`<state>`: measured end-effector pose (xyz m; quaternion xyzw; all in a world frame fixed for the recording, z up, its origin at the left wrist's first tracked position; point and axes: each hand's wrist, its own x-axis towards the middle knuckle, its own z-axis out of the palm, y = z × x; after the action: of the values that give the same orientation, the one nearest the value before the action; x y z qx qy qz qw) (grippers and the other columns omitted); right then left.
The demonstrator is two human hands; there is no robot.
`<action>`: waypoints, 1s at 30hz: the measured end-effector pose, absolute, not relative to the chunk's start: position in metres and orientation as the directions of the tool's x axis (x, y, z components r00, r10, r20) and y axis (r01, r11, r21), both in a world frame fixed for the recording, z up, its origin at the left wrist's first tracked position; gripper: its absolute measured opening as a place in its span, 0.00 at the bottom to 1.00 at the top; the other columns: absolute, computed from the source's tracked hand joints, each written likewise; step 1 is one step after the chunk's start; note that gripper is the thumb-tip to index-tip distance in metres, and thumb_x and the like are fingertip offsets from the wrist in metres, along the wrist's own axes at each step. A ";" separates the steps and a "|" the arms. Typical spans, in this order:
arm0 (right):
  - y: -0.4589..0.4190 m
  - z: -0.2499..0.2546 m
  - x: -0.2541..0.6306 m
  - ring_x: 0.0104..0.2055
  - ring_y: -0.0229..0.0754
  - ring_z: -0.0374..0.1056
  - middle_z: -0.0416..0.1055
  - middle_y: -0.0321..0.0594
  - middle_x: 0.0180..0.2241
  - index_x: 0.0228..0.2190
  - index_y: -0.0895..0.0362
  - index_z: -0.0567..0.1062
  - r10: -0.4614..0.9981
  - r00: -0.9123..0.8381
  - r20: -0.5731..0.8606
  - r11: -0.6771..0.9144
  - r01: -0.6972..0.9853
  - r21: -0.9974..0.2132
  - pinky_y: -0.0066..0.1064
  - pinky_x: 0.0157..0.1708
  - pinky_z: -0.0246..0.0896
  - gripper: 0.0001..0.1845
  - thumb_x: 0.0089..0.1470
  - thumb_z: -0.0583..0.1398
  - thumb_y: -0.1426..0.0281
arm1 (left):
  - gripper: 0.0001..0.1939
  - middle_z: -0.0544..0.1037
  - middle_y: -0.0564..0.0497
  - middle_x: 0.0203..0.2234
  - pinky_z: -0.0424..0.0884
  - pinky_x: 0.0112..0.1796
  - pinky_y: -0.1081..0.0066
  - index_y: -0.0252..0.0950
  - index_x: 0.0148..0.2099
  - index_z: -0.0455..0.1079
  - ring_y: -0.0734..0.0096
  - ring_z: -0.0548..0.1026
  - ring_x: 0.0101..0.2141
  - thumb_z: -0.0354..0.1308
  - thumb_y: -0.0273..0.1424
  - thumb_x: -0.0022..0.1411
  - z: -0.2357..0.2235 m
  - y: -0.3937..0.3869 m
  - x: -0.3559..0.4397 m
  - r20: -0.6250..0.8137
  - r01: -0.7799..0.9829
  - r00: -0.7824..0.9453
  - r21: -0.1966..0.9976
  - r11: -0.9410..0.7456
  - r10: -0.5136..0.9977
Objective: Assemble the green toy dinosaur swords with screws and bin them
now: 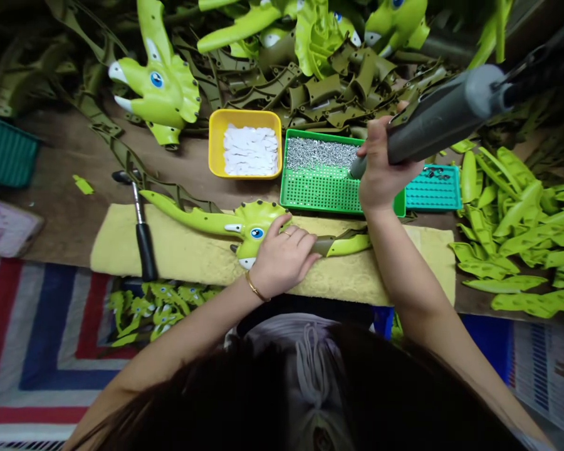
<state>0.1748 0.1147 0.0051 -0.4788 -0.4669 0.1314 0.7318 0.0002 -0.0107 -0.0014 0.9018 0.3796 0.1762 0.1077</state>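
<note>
My left hand (pixel 284 254) lies closed over a green toy dinosaur head (pixel 244 227), pressing it onto a yellow towel (pixel 178 250). A bracelet circles that wrist. My right hand (pixel 380 172) grips a grey electric screwdriver (pixel 437 119), whose tip points into a green tray of small silver screws (pixel 319 172).
A yellow tub of white pieces (pixel 245 144) stands left of the screw tray and a small teal tray (pixel 435 186) right of it. A hammer (pixel 141 225) lies on the towel's left end. Light green parts (pixel 521 238) are heaped at right, dinosaur heads (pixel 162 81) and olive parts behind.
</note>
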 end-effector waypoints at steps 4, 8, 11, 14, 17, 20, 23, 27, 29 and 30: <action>0.090 0.032 0.178 0.17 0.27 0.60 0.69 0.30 0.30 0.43 0.49 0.69 0.526 0.584 0.619 0.658 0.182 -0.731 0.26 0.17 0.57 0.22 0.51 0.62 0.51 | 0.12 0.79 0.46 0.32 0.64 0.54 0.52 0.32 0.42 0.73 0.61 0.76 0.36 0.54 0.35 0.64 -0.002 -0.010 0.000 0.245 0.651 0.649 0.311 -0.692 0.720; 0.025 0.047 0.175 0.18 0.27 0.61 0.72 0.28 0.31 0.45 0.46 0.72 0.658 0.418 0.626 0.668 0.059 -0.742 0.23 0.15 0.56 0.18 0.52 0.64 0.58 | 0.12 0.80 0.46 0.31 0.63 0.54 0.50 0.33 0.40 0.74 0.60 0.76 0.36 0.54 0.36 0.64 -0.003 -0.010 0.003 0.223 0.664 0.639 0.325 -0.674 0.737; -0.012 0.039 0.170 0.18 0.28 0.61 0.71 0.28 0.30 0.46 0.42 0.72 0.716 0.307 0.627 0.637 0.082 -0.767 0.23 0.16 0.60 0.21 0.50 0.64 0.56 | 0.12 0.80 0.46 0.32 0.62 0.55 0.49 0.33 0.40 0.75 0.60 0.76 0.37 0.55 0.35 0.63 -0.005 -0.010 0.005 0.229 0.660 0.627 0.351 -0.664 0.745; -0.023 0.025 0.167 0.20 0.29 0.61 0.67 0.28 0.29 0.48 0.39 0.70 0.716 0.286 0.637 0.635 0.114 -0.764 0.23 0.17 0.61 0.22 0.50 0.63 0.54 | 0.11 0.80 0.46 0.32 0.62 0.54 0.47 0.34 0.41 0.75 0.59 0.75 0.37 0.54 0.34 0.62 -0.007 -0.011 0.007 0.237 0.651 0.615 0.385 -0.654 0.752; -0.023 0.013 0.164 0.20 0.28 0.60 0.64 0.27 0.27 0.47 0.41 0.71 0.719 0.267 0.642 0.645 0.090 -0.759 0.22 0.18 0.62 0.21 0.50 0.64 0.57 | 0.12 0.79 0.46 0.31 0.62 0.54 0.46 0.33 0.40 0.76 0.58 0.75 0.36 0.54 0.34 0.62 -0.008 -0.011 0.007 0.236 0.652 0.609 0.395 -0.647 0.758; -0.028 0.008 0.163 0.21 0.28 0.62 0.64 0.27 0.26 0.47 0.44 0.72 0.721 0.257 0.643 0.650 0.070 -0.757 0.22 0.20 0.64 0.21 0.50 0.65 0.59 | 0.13 0.79 0.45 0.32 0.62 0.53 0.48 0.32 0.40 0.76 0.58 0.75 0.37 0.54 0.34 0.63 -0.008 -0.011 0.007 0.242 0.655 0.619 0.365 -0.661 0.747; -0.034 0.012 0.165 0.22 0.29 0.65 0.66 0.27 0.26 0.49 0.44 0.71 0.754 0.199 0.626 0.625 0.073 -0.777 0.24 0.22 0.66 0.22 0.51 0.65 0.60 | 0.12 0.80 0.45 0.31 0.63 0.53 0.50 0.32 0.40 0.76 0.59 0.76 0.36 0.54 0.34 0.63 -0.007 -0.011 0.006 0.245 0.656 0.629 0.343 -0.672 0.738; -0.001 0.029 0.167 0.18 0.28 0.63 0.71 0.28 0.29 0.45 0.44 0.72 0.760 0.252 0.599 0.599 0.086 -0.796 0.23 0.17 0.61 0.18 0.52 0.64 0.59 | 0.12 0.80 0.46 0.31 0.63 0.53 0.51 0.32 0.40 0.75 0.60 0.76 0.35 0.55 0.35 0.63 -0.006 -0.011 0.005 0.259 0.647 0.628 0.350 -0.677 0.734; 0.037 0.032 0.167 0.17 0.26 0.60 0.71 0.29 0.31 0.42 0.46 0.72 0.651 0.443 0.617 0.635 0.128 -0.762 0.23 0.15 0.57 0.15 0.53 0.63 0.58 | 0.12 0.80 0.46 0.31 0.64 0.52 0.51 0.33 0.41 0.75 0.60 0.76 0.35 0.55 0.35 0.64 -0.007 -0.011 0.004 0.275 0.642 0.624 0.353 -0.680 0.732; 0.058 0.031 0.167 0.18 0.26 0.60 0.70 0.29 0.31 0.41 0.48 0.71 0.593 0.528 0.608 0.642 0.145 -0.753 0.23 0.16 0.56 0.16 0.52 0.63 0.57 | 0.12 0.80 0.47 0.31 0.64 0.52 0.51 0.33 0.41 0.75 0.60 0.76 0.35 0.55 0.35 0.64 -0.008 -0.011 0.003 0.284 0.639 0.624 0.350 -0.685 0.728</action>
<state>0.1673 0.0578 0.0305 -0.3978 -0.4641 0.1440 0.7782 0.0031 -0.0105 -0.0075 0.8947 0.3819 0.2048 0.1080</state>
